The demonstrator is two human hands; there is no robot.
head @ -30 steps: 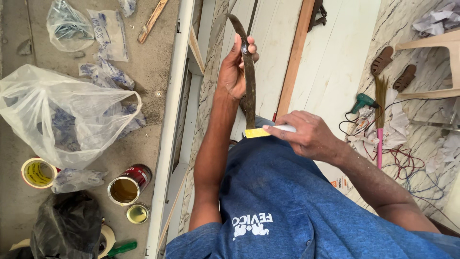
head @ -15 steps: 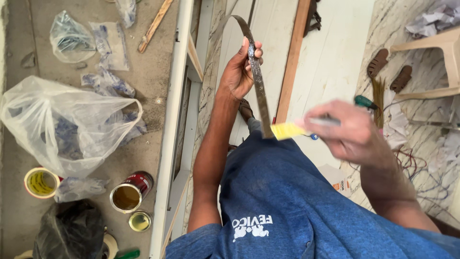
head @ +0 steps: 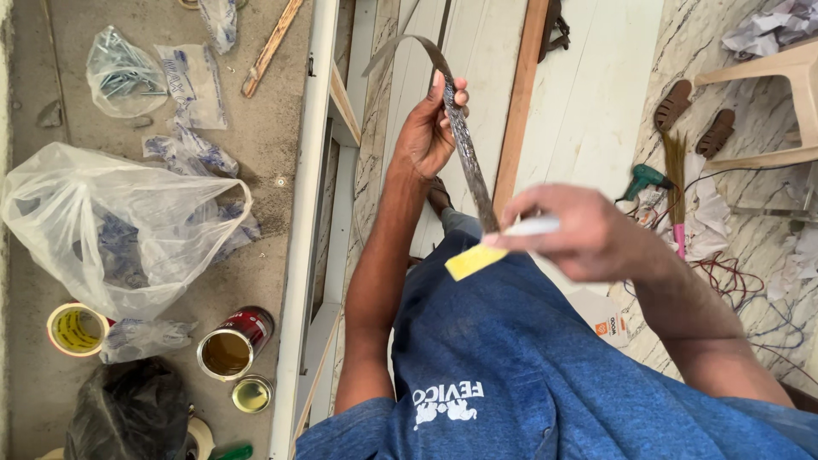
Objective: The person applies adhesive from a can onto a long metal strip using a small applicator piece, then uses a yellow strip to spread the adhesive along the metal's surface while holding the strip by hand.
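Holding a long dark strip (head: 464, 145) up by its curled top, the left hand (head: 430, 136) has fingers and thumb clamped on it. Lower down, the blurred right hand (head: 588, 234) grips a white-handled brush (head: 503, 243), its yellow tip at the strip's bottom end. Glossy mottling along the strip suggests coating is well along; an open tin (head: 230, 345) sits on the floor.
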